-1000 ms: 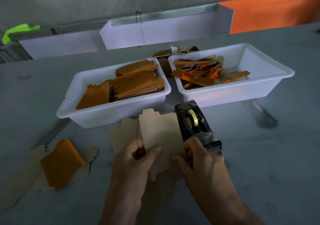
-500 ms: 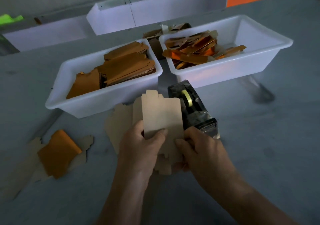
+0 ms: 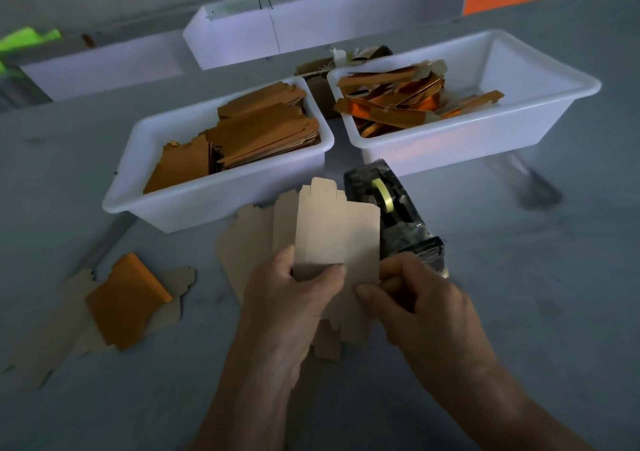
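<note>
both hands pinch the folded card blank [image 3: 337, 234], left hand [image 3: 294, 298] clamping the fold flat, right hand [image 3: 420, 303] gripping its edge. it's held just beside the tape dispenser [image 3: 391, 215] at the bench's middle, likely so tape is handy.

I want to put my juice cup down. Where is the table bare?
Best is the bare table right of the tape dispenser and right hand, in front of the right bin. More lies behind the left bin. Crowded: the middle, where the left hand and right hand hold the folded cardboard, and the near left, with the orange cardboard sheet.
</note>
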Motion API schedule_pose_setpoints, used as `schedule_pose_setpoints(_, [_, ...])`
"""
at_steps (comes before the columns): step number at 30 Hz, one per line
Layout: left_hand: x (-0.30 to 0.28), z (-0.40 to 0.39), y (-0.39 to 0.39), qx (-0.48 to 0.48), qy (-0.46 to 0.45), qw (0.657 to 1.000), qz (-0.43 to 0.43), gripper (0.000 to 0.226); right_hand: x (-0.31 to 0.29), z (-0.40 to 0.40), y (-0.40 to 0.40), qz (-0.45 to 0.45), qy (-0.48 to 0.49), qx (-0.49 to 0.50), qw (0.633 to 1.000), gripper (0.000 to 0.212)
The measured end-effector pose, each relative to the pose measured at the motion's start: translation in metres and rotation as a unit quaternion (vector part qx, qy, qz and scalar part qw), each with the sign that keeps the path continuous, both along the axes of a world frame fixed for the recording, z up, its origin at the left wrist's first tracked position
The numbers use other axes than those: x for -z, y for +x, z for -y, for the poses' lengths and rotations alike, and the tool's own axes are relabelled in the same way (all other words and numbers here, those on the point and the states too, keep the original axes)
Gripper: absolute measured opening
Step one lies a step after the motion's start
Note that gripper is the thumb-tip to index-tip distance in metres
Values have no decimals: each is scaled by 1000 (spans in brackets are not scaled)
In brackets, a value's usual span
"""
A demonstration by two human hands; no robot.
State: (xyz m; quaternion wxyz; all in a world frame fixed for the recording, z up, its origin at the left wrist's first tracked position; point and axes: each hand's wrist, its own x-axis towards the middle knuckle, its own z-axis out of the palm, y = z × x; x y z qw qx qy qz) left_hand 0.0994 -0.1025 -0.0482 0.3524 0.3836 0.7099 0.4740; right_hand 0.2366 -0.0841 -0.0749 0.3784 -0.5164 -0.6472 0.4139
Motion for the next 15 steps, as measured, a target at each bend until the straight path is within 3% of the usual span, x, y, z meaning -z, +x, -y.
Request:
schedule_pose_setpoints(8, [-2,3,8,-17,14,998,-67,15,-5,11,-15,68,168,20,983,33])
schedule_pose_setpoints(12, [-1,4,18,-23,22,995,-98,6,-7,17,-19,114,205,-16,972,60])
schedule_pose_setpoints(15, [-2,10,22,11,11,999,-43,20,-12,17,-15,78,170,-84,979,70])
